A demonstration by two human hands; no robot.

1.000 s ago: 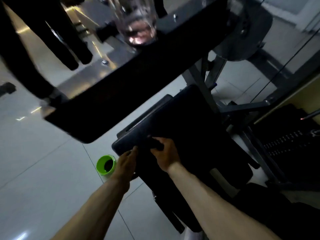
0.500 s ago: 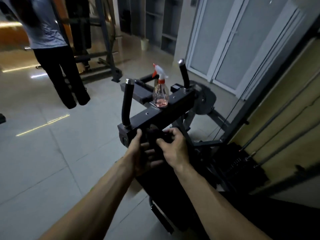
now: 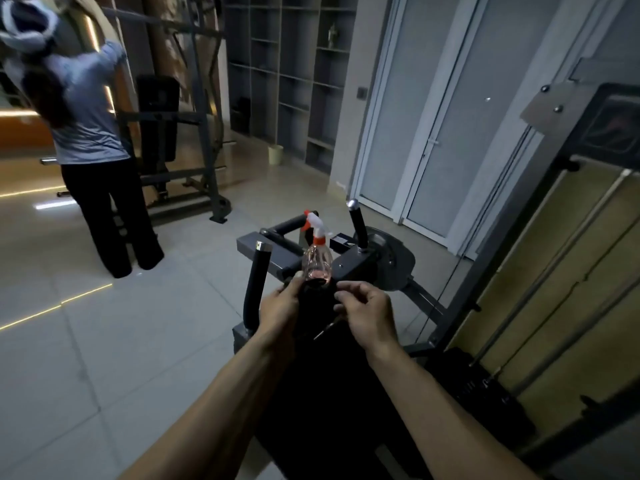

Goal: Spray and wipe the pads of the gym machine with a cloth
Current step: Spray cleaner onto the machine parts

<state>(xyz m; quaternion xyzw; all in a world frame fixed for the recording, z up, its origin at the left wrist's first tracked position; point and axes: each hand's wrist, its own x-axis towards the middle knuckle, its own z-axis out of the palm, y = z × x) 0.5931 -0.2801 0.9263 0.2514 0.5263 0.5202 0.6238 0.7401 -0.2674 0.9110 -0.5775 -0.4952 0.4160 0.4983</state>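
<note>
On the machine's crossbar (image 3: 349,264), just behind the knuckles, a spray bottle (image 3: 317,262) was seen standing upright with nothing around it to steady it. That was judged the chief risk: the bottle was so near the hands that a forward reach or a flick of cloth could tip it off the narrow bar and onto the tiled floor (image 3: 104,341), where spilled liquid would leave a slippery patch. A second risk was judged to lie in the cloth (image 3: 317,306) itself. It was held only at its edges, and a dropped corner could be lost to sight against the equally dark pad (image 3: 329,393) below. In light this dim, missed patches on the pad would also be hard to spot. The upright handle (image 3: 254,282) beside the left wrist could be struck if the arm were swung outward.

Both forearms were held out ahead and drawn together over the pad, with the cloth raised between the hands, in front of the bottle's base. The left hand (image 3: 280,306) was turned inward, its grip curled round the cloth's left edge. The right hand (image 3: 369,313) was set opposite, its grip pinching the right edge between thumb and bent fingertips. The cloth's exact outline could not be made out.
</note>
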